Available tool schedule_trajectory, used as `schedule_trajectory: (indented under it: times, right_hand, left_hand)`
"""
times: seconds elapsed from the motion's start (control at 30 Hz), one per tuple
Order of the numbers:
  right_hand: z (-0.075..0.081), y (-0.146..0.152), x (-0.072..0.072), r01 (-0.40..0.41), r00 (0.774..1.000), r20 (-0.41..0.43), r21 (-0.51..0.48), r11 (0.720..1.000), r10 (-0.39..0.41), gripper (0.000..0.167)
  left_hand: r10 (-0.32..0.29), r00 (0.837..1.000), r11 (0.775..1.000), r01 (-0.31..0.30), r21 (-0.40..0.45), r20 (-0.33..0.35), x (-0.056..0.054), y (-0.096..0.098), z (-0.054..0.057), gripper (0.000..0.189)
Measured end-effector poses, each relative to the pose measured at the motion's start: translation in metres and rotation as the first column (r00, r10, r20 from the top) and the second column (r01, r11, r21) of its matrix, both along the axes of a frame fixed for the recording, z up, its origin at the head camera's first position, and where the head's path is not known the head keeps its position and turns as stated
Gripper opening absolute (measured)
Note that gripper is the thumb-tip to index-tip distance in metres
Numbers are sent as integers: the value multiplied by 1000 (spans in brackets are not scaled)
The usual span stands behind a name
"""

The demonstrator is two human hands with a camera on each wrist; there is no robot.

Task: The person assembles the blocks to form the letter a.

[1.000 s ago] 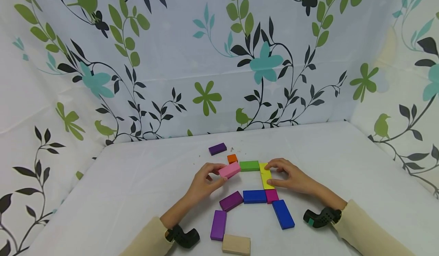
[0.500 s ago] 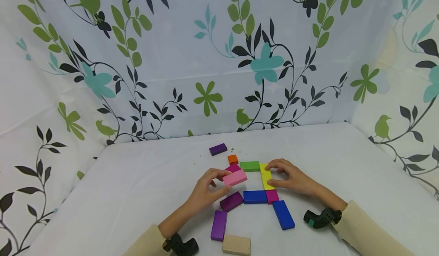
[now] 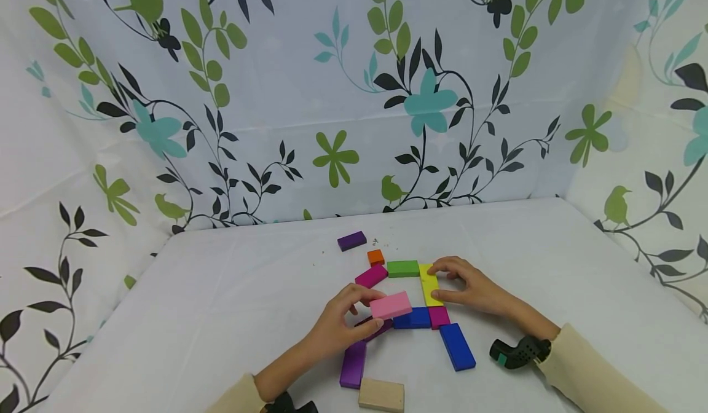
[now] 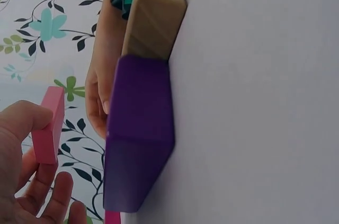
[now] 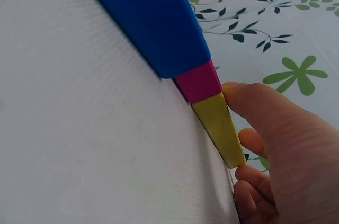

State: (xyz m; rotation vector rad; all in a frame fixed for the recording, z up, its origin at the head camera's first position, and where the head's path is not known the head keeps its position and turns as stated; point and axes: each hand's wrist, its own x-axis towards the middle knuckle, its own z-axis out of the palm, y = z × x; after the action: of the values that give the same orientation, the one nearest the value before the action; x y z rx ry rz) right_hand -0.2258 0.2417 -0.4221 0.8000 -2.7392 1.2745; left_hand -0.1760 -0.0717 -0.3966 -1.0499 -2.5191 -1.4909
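In the head view my left hand (image 3: 337, 321) holds a light pink block (image 3: 391, 305) between thumb and fingers. That block is raised above the table, over part of a blue block (image 3: 412, 318) and a dark purple block (image 3: 381, 330). The left wrist view shows the pinched pink block (image 4: 48, 128) side on. My right hand (image 3: 470, 287) has its thumb and fingers at the two ends of a yellow block (image 3: 427, 285), which lies on the table. Against the yellow block's near end sits a small magenta block (image 3: 439, 318).
A green block (image 3: 403, 269), a magenta block (image 3: 370, 276) and an orange block (image 3: 375, 257) lie behind. Nearer are a slanted blue block (image 3: 458, 346), a purple block (image 3: 353, 365) and a plain wooden block (image 3: 381, 395). Another purple block (image 3: 351, 241) lies at the back.
My left hand has carried the light pink block right and toward the near side, leaving the magenta block behind it in full view. The right hand stays at the yellow block.
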Motion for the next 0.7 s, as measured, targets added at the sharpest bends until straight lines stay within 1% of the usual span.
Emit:
schedule_trajectory:
  times: [0.1, 0.33, 0.53, 0.7]
  right_hand:
    - [0, 0, 0, 0, 1000, -4, 3, 1000, 0, 39]
    - [0, -1, 0, 5, 1000, 5, 5, 1000, -5, 40]
    - [-1, 0, -2, 4, 1000, -3, 3, 1000, -4, 39]
    - [0, 0, -2, 1, 1000, -7, 11, 1000, -1, 39]
  left_hand:
    - [-20, 1000, 1000, 20, -10, 6, 4, 2, -1, 36]
    - [-41, 995, 999, 44, -30, 89, 13, 6, 0, 36]
    - [-75, 992, 997, 76, -5, 101, 19, 8, 0, 35]
    - [-106, 988, 994, 106, 11, 111, 22, 11, -2, 34]
